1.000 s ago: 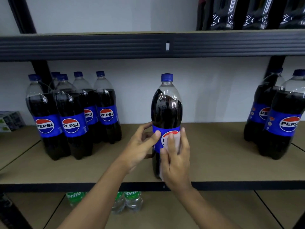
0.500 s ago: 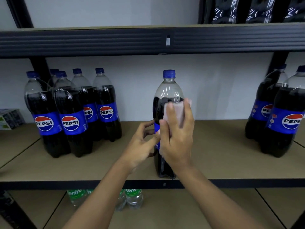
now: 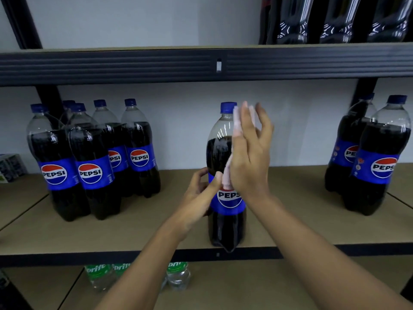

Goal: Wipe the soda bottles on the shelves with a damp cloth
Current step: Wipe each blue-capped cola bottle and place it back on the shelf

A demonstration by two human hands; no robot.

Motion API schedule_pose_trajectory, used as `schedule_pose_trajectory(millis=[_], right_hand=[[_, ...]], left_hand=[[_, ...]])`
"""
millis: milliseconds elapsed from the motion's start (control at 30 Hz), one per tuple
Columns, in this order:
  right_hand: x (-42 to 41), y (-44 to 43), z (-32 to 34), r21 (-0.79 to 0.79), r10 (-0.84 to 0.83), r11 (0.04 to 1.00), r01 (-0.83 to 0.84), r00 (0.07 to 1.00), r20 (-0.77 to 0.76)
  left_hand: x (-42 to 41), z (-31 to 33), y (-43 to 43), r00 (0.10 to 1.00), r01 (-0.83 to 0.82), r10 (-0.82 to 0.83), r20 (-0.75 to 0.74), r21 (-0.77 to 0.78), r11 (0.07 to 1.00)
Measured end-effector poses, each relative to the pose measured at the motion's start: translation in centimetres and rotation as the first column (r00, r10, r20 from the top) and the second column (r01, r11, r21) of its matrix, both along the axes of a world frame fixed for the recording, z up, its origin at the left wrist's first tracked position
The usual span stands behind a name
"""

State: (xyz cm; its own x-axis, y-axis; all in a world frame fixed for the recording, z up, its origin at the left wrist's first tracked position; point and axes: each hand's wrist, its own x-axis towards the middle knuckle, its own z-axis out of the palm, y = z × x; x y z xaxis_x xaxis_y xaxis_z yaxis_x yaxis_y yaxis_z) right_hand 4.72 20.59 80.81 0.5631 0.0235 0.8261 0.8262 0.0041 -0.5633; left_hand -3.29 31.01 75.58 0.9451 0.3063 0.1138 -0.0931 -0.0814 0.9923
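A tall Pepsi bottle (image 3: pixel 225 222) with a blue cap stands alone near the front edge of the middle shelf (image 3: pixel 134 233). My left hand (image 3: pixel 201 195) grips it at the blue label, thumb across the front. My right hand (image 3: pixel 250 153) presses a pale pink cloth (image 3: pixel 228 175) flat against the bottle's right shoulder, fingers straight and reaching up to the cap. Most of the cloth is hidden under the palm.
Several Pepsi bottles (image 3: pixel 93 166) stand grouped at the shelf's left, two more Pepsi bottles (image 3: pixel 377 162) at the right. Dark bottles (image 3: pixel 335 19) fill the upper shelf. Sprite bottles (image 3: pixel 178 276) sit on the lower shelf. A small box (image 3: pixel 10 166) lies at far left.
My right hand has slid the cloth upward from the label to the bottle's shoulder and neck. My left hand has kept its hold at the label.
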Motion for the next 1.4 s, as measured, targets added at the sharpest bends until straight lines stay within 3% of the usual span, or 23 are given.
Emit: schedule_pose_trajectory(millis=[100,200,400,533,667,767,867,967,1133,1233,1400], right_hand=[[-0.2,0.1,-0.5,-0.012,-0.078,0.997,0.079,0.993,0.093],[-0.8,-0.1,-6.6,-0.104,-0.147,0.981,0.164,0.977,0.152],[-2.3,-1.9,-16.5,-0.254,-0.068,0.965,0.059,0.997,-0.024],[-2.0,-1.7,-12.3,-0.221,-0.005,0.975,-0.02,0.994,-0.112],[-1.4,-0.7,-3.4,-0.094,0.02,0.995,-0.03,0.993,-0.113],[-1.1,-0.2,0.2,-0.025,0.075,0.997,-0.08,0.983,-0.165],[-1.7,0.1,-2.2,-0.035,0.002,0.999,-0.005,0.997,-0.077],[-2.0,0.0,-8.7,-0.123,-0.067,0.99,0.067,0.998,0.006],[-2.9,-1.3,-15.8,-0.154,0.016,0.987,-0.043,0.984,-0.176],[-3.0,-1.1,-13.3,-0.084,0.042,0.995,-0.062,0.974,-0.224],[-1.7,-0.2,-2.6,0.017,0.033,0.999,-0.031,0.993,-0.116]], left_hand=[[0.2,-0.2,-0.3,1.0,-0.012,0.012,0.022,0.025,1.0],[0.2,-0.4,-0.2,0.999,-0.012,0.012,0.034,-0.001,1.0],[0.1,-0.4,-0.7,0.997,-0.022,0.017,0.07,0.067,0.998],[0.2,-0.6,-0.3,0.993,-0.104,0.095,0.077,0.134,0.985],[-0.1,0.1,-0.3,0.991,-0.072,0.072,0.109,-0.003,0.997],[-0.5,0.8,-0.8,0.992,-0.057,0.054,0.114,0.022,0.998],[-0.5,1.0,-1.3,0.989,-0.088,0.077,0.125,0.083,0.993],[-0.3,1.1,-1.4,0.986,-0.064,0.058,0.158,0.034,0.997],[0.0,0.4,-0.9,0.988,-0.067,0.066,0.14,0.007,0.998],[-0.1,0.5,-1.0,0.984,-0.125,0.112,0.141,0.083,0.989],[-0.6,0.5,-1.2,0.974,-0.17,0.144,0.173,0.151,0.974]])
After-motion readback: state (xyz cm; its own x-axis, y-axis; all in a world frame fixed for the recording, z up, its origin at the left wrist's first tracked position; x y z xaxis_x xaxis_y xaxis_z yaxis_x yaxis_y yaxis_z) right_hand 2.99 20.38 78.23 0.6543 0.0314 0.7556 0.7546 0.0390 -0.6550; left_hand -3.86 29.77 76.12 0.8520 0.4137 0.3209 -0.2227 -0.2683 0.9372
